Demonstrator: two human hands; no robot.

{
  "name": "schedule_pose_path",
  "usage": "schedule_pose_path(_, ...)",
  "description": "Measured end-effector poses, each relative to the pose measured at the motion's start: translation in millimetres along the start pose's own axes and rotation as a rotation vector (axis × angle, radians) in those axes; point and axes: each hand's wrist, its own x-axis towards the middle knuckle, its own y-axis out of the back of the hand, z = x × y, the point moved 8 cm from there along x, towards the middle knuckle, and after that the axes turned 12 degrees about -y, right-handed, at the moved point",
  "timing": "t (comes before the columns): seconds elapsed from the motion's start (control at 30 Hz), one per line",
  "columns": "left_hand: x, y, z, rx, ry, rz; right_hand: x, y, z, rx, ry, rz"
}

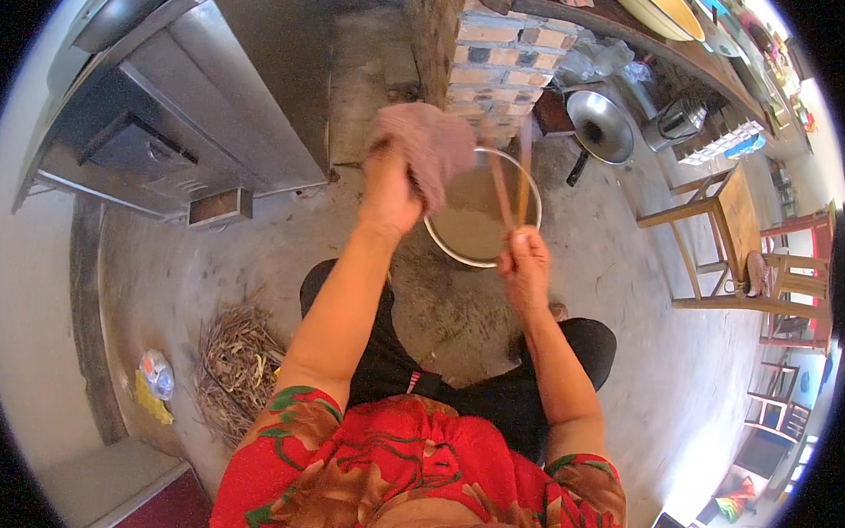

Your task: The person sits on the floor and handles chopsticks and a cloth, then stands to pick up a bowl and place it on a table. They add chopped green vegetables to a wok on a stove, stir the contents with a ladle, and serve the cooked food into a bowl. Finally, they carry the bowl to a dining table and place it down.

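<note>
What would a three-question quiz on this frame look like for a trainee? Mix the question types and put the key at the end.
1. Multiple choice: what is in the person's left hand?
A) a ladle
B) a brownish-pink cloth
C) a knife

2. True or false: the pile of dry twigs lies on the person's left side.

3. Short answer: what does the right hand hold, seen across the round basin in this view?

Key:
1. B
2. True
3. Long thin sticks, blurred toward their far ends
</note>
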Motion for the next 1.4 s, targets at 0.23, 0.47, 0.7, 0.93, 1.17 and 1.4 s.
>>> schedule_pose_path(0.23,-20,-9,-33,0.131,-0.052,0.069,2,-8,55,0.272,-0.312,-0.151)
schedule_pose_path(0.47,-38,-26,-41,0.456,-0.201,-0.081,5,-2,30,0.554,-0.191,0.219)
schedule_pose_path(0.7,-74,-38,-104,0.656,-0.078,-0.497,29,19,11,0.664,-0.071,0.005)
schedule_pose_path(0.93,-54,-27,-89,0.767,-0.257,-0.396,29,1,-22,0.483,0.031,-0.073)
schedule_pose_path(1.17,-45,-21,-72,0.746,0.020,-0.407,28,-11,-9,0.262,0.069,-0.142)
schedule_pose_path(1.4,-62,-20,-90,1.015,0.289,-0.605,20,-29,1,0.266,-0.055,-0.341)
